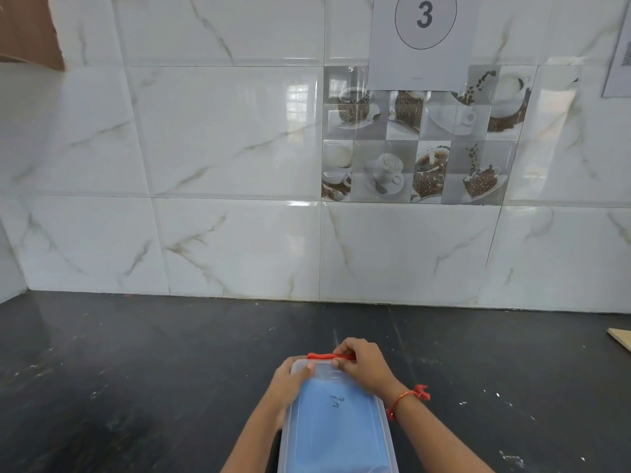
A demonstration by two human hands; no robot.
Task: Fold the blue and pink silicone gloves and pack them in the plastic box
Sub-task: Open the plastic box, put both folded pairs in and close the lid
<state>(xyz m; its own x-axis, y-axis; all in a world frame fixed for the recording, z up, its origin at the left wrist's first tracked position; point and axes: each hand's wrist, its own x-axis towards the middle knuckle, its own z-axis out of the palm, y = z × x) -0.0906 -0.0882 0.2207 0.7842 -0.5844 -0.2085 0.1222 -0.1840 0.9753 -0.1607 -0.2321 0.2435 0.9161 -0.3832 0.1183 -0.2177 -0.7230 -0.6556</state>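
A clear plastic box (pixel 387 435) with its lid on lies on the black counter near the bottom centre. Blue glove material (pixel 336 428) shows through the lid. No pink glove is visible. A red latch (pixel 322 356) runs along the box's far end. My right hand (pixel 362 365) pinches that red latch at its right part, fingers closed on it. My left hand (pixel 290 380) grips the box's far left corner, thumb pressed on the lid.
The black stone counter (pixel 153 370) stretches left and right of the box, backed by a white tiled wall (pixel 239 233). A pale wooden board edge (pixel 619 339) pokes in at the far right. A brown cabinet corner (pixel 30 29) hangs upper left.
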